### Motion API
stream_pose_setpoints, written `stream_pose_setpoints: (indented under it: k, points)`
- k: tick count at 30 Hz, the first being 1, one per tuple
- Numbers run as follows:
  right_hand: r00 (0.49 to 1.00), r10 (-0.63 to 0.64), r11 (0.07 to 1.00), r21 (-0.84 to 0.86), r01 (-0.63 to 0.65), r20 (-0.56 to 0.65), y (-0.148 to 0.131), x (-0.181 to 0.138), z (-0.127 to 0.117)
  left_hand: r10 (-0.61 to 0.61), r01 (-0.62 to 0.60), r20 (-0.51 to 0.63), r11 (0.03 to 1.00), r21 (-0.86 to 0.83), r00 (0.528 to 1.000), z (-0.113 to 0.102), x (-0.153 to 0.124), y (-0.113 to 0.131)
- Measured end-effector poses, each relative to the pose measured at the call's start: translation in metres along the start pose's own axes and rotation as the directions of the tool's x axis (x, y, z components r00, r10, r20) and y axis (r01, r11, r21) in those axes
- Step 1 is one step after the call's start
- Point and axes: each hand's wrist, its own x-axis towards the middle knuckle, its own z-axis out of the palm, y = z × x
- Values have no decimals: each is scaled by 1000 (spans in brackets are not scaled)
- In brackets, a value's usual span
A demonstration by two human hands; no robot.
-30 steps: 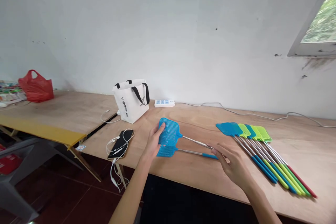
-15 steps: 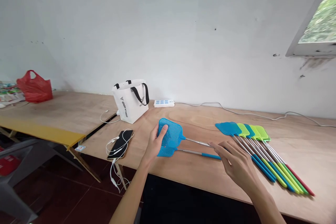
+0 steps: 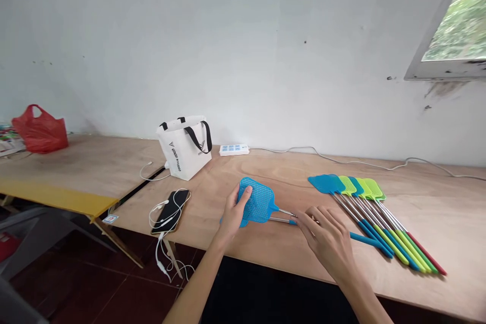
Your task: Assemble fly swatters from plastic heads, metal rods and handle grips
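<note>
My left hand (image 3: 235, 212) grips the left edge of a blue fly swatter's mesh head (image 3: 260, 203), lifted slightly off the wooden table (image 3: 266, 248). Its metal shaft runs right under my right hand (image 3: 328, 240), whose fingers curl around the shaft near the middle. The blue handle end (image 3: 362, 239) sticks out to the right of that hand. A second blue swatter lies just beneath, mostly hidden, with a bit of its handle (image 3: 292, 222) showing. To the right lies a row of several blue and green swatters (image 3: 374, 215), heads fanned together.
A white tote bag (image 3: 185, 146) stands at the back left beside a white power strip (image 3: 234, 150) with a cable along the wall. A phone with white earphones (image 3: 170, 204) lies near the table edge. A red plastic bag (image 3: 40, 129) sits on the neighbouring table.
Both hands have carried the blue swatter to the right, toward the row. My right hand has closed over the shaft, and the handle now reaches the row's nearest swatter.
</note>
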Motion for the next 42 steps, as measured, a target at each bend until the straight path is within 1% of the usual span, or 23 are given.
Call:
stream_pose_setpoints:
  k: [2,5,9,11,15,19,22,25,28,31,33,35,36,38,39,40,42]
  points:
    - [1000,5,1000,-6,-5,-4,0,-2,4,1,-1,-9,1000,-2,1000,2,0,-3]
    - [999,34,997,69,-34,6,0,-5,11,20,-21,8,999,35,1000,7,0,-8]
    - [998,69,986,153,-69,4,0,-6,16,87,-91,44,991,95,995,11,0,-19]
    - [994,98,978,182,-105,45,1,-7,16,134,-138,44,983,120,990,9,1,-26]
    - [971,137,938,290,-191,197,4,-8,17,192,-199,57,964,176,980,2,2,-37]
    - [941,184,898,341,-278,283,7,-9,23,207,-217,67,952,218,976,0,2,-33]
    - [913,230,888,312,-339,338,14,-11,30,178,-183,43,969,166,983,-2,8,-26]
    - [884,275,897,230,-378,377,32,-17,35,123,-120,-21,988,97,992,-11,22,-28]
    - [846,342,895,134,-426,410,56,-25,40,58,-53,-65,996,75,996,-29,39,-41]
    - [802,418,868,71,-491,427,75,-33,44,-4,12,-79,995,98,997,-47,55,-62]
    - [796,428,866,60,-497,428,80,-36,49,-42,59,-105,986,157,994,-56,62,-76]
    - [814,388,878,96,-469,432,81,-38,53,-62,94,-118,954,283,991,-63,67,-88]
    - [828,355,885,130,-448,434,80,-39,55,-58,93,-101,917,387,993,-65,68,-93]
    - [855,291,889,208,-407,430,79,-40,58,-37,50,-34,792,609,999,-69,68,-99]
    - [865,269,888,239,-393,423,80,-40,59,-27,21,-2,721,693,1000,-71,68,-101]
    - [872,258,885,261,-386,417,81,-41,60,-23,1,19,661,750,1000,-72,68,-103]
    - [875,266,877,275,-393,404,84,-44,61,-24,-3,21,598,801,999,-74,68,-104]
